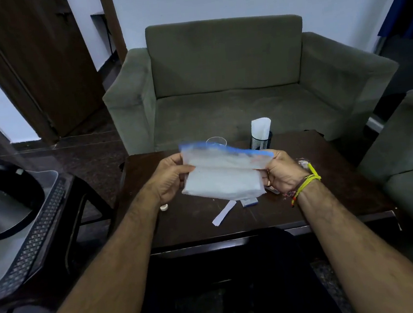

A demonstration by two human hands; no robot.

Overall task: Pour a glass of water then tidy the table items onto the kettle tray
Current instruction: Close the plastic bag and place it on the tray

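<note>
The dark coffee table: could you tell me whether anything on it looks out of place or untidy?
Yes. Loose bits lie scattered on the coffee table: a white paper strip, a small sachet and a white cap at the left edge. No spill shows. Both hands hold a zip bag above them.

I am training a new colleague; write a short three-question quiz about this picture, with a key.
1. True or false: the plastic bag lies flat on the table.
2. Which hands hold the bag? A) left only B) right only C) both
3. Fill in: the mesh holder stands to the ___ of the glass.

Key: 1. false, it is held above it. 2. C, left hand and right hand. 3. right.
</note>
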